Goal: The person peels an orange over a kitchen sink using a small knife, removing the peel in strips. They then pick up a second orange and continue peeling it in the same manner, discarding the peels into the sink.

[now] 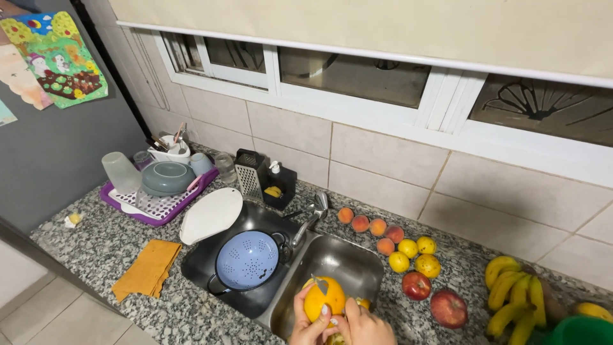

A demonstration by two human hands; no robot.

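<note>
Hands are seen at the bottom edge, over the right basin of the steel sink (332,255). An orange (324,298) is grasped by the left hand (310,326), fingers wrapped around its lower left side, so that the fruit is held above the basin. The right hand (365,327) is closed against the right side of the orange; what it grips is hidden, though a small blade-like piece can be made out on the top of the fruit.

In the left basin a blue colander (248,260) is set inside a dark pot. A white oval lid (211,215) is leaned on the sink's left rim, and an orange cloth (148,269) is laid on the speckled desk (96,246) beside it. A purple drying rack (156,204) with a grey bowl is placed further left. Behind the sink a metal grater (248,174) is stood by the wall. To the right of the tap (314,214), peaches (370,227), yellow fruits (415,254), two red apples (434,297) and a bunch of bananas (514,297) are spread out on the desk.
</note>
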